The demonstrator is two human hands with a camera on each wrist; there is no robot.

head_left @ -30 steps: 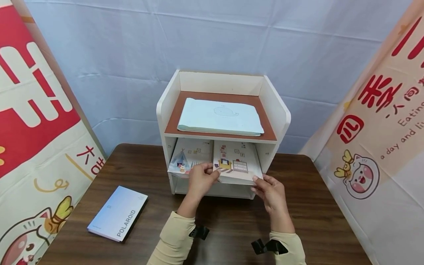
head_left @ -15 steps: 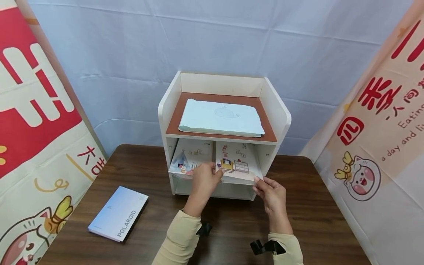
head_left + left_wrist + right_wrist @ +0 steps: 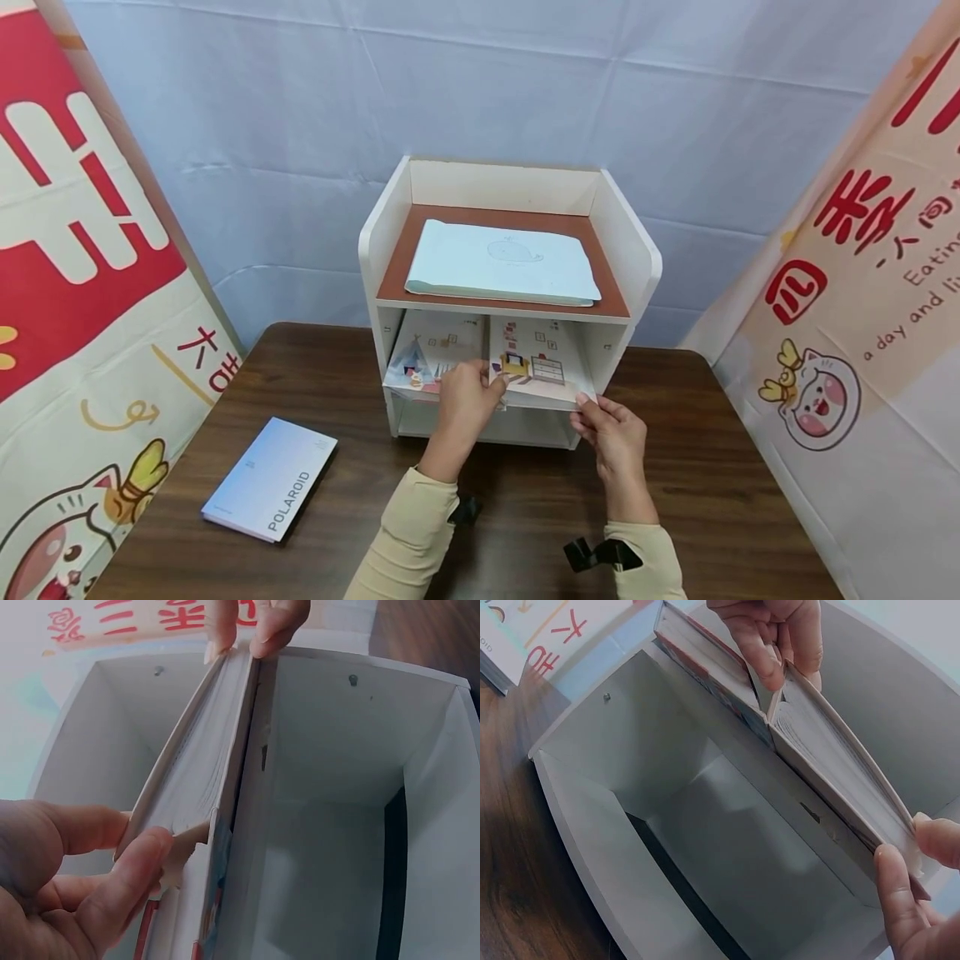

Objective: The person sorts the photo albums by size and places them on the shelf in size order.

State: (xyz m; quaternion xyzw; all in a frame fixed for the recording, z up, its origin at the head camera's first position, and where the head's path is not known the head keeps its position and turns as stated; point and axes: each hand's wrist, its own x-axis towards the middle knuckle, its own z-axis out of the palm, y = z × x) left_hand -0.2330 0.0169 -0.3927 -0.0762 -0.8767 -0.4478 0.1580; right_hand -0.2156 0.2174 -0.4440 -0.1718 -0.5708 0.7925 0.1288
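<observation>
Side by side on the middle shelf of a white desk rack (image 3: pixel 641 250) lie two illustrated hardcover albums. My left hand (image 3: pixel 461 408) pinches the near left corner of the right album (image 3: pixel 562 346), which has a yellow armchair drawn on it. At its near right corner, my right hand (image 3: pixel 617 433) holds the edge between thumb and fingers. In the left wrist view the covers of this album (image 3: pixel 199 750) stand slightly apart, with thick pages between them. The left album (image 3: pixel 423 337) shows a blue tent; my left hand partly hides its front edge.
A light blue pad (image 3: pixel 502 262) with a whale drawing lies on the rack's brown top shelf. On the brown wooden table (image 3: pixel 720 500), a blue and white POLAROID book (image 3: pixel 270 479) lies left of the rack. Cloth backdrops (image 3: pixel 262 125) surround the table.
My left hand has shifted slightly right along the album's front. The right album sits a little farther back and right on its shelf. My right hand keeps its hold.
</observation>
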